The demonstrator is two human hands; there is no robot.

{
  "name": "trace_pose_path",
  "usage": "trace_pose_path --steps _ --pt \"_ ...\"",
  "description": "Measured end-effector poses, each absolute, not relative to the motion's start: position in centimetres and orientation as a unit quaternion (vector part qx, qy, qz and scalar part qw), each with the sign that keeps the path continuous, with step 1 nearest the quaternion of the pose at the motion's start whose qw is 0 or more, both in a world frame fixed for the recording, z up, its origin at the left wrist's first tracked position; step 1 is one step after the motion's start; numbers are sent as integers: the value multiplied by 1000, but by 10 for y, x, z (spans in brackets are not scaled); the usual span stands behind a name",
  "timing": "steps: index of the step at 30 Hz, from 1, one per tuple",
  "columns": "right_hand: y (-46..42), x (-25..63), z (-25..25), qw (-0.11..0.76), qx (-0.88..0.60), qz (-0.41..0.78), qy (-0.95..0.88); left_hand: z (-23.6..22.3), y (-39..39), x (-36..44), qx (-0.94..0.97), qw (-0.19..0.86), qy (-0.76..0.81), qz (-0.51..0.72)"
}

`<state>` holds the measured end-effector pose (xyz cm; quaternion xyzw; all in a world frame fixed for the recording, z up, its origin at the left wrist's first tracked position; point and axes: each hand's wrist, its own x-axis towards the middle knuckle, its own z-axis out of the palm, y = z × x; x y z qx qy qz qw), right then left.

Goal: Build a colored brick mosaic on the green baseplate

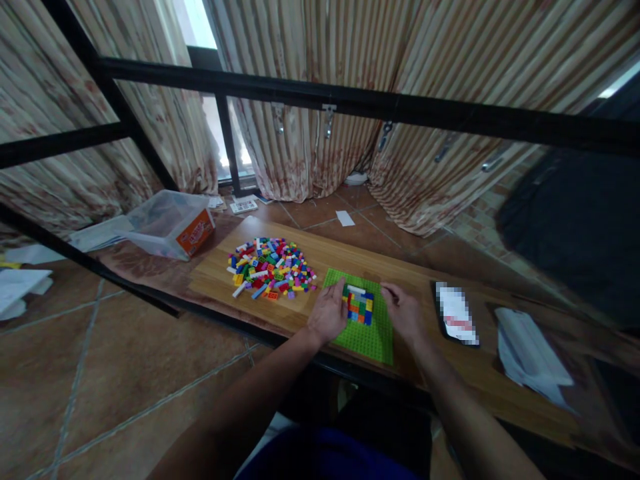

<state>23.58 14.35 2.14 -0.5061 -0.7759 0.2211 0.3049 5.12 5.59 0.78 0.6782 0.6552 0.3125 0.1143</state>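
Shirt [325, 460] nearest; left hand [327, 312] beside bricks [360, 308], right hand [404, 312] curled at plate [367, 345] right edge; can't tell either grip.

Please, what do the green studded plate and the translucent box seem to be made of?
Green studded plate: probably plastic, with a fairly dull finish; its regular studs suggest this. Translucent box: likely plastic, smooth and cloudy; light seems to pass through its walls.

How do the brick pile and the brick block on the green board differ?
The brick pile is a loose jumble; the brick block is packed tight, with fairly straight edges. The brick pile spreads wider than the brick block. The brick pile lies on the wooden tabletop; the brick block sits on the green board. Both mix many colours.
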Motion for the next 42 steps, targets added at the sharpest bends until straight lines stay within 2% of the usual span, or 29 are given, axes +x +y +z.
trace_pose_path --steps 10,18,24,28,33,42 --pt "134 266 -12 324 -522 92 -783 12 41 44 637 132 659 378" --pt "137 270 -21 317 -517 68 -792 24 -8 -9 603 68 698 379" --pt "138 272 -25 307 -512 44 -801 21 -31 -66 495 -19 776 391" --pt "138 272 -25 301 -511 34 -805 23 -27 -100 455 -54 817 350" --pt "136 271 -22 292 -521 31 -802 39 -4 -128 507 -51 825 244" --pt "135 270 -20 305 -512 31 -803 43 -29 -108 507 9 837 205"
